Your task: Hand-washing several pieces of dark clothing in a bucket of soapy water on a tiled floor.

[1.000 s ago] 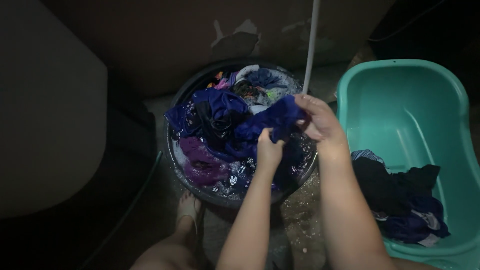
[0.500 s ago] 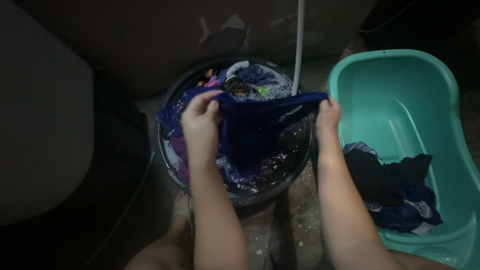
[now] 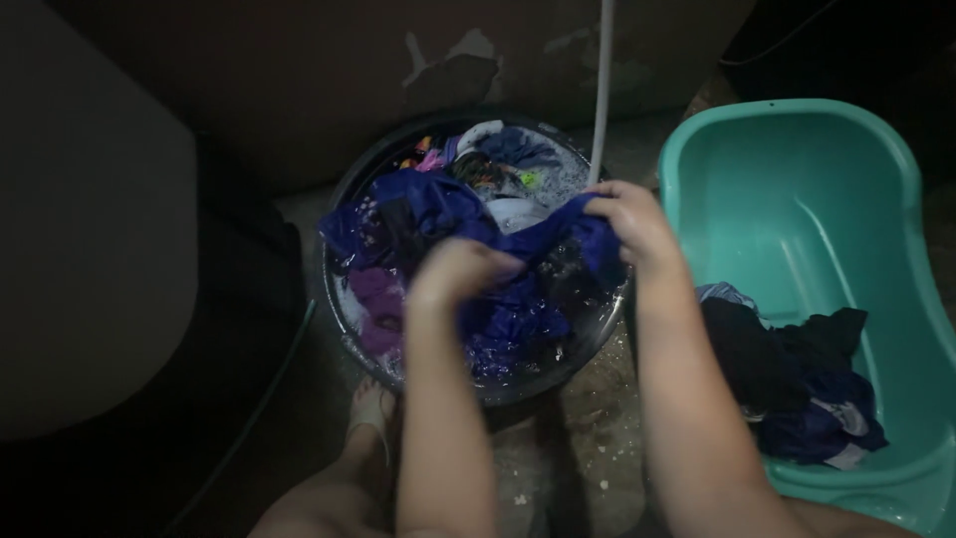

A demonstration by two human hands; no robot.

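Nearest, at the bottom edge: bare knees and a sandalled foot [image 3: 370,413] on wet, speckled concrete floor [image 3: 588,448].

Just above: left hand [image 3: 453,274] closed on a fold of a dark blue garment [image 3: 538,259], right hand [image 3: 627,224] pinching its other end, cloth bunched between them, held low over a round dark basin [image 3: 344,339]. Lower part of the garment touching suds.

In the basin: more wet laundry — a purple piece [image 3: 383,309], blue cloth, small bright scraps toward the far rim, white foam. Judged from this: most of the washing left to do.

To the right: teal tub [image 3: 797,179] with a small heap of dark clothes [image 3: 797,384] at its near end, far end bare. Apparently only a few pieces done.

Farther back: white hose [image 3: 600,90] hanging down to the basin's far rim, just beside the right hand; thin dark hose on the floor at left; peeling wall behind.
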